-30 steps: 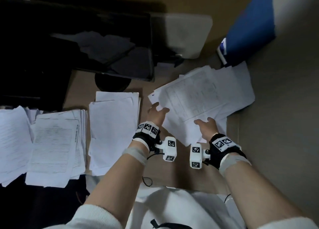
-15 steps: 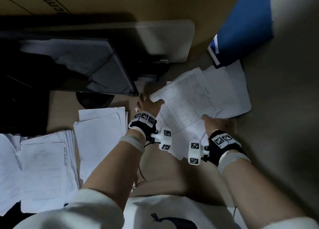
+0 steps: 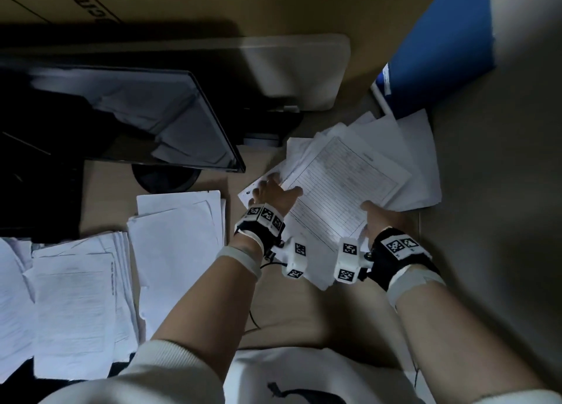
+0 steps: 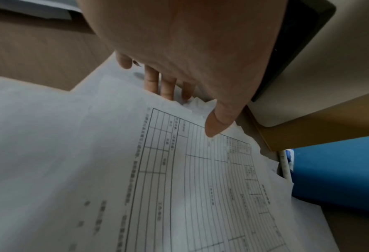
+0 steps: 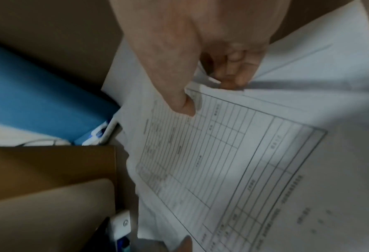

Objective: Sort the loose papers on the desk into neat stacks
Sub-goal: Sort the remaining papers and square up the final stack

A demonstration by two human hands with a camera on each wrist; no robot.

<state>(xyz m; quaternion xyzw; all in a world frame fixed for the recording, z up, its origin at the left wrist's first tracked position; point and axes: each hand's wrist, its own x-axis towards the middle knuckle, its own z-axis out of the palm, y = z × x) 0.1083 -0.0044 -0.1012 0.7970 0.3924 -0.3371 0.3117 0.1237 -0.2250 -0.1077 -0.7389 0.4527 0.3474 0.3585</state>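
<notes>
Both hands are gripping the loose sheaf — left hand (image 3: 270, 195), right hand (image 3: 381, 219) — topped by a ruled form (image 3: 340, 184), just right of the monitor (image 3: 121, 120). Next, I'd judge, squaring its edges beside the 2 stacks (image 3: 179, 236).

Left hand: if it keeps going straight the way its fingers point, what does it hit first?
Probably the monitor. The left hand holds the left edge of the paper pile, fingers aimed up-left toward the monitor's stand. Only bare desk seems to lie between; depth is unclear.
</notes>
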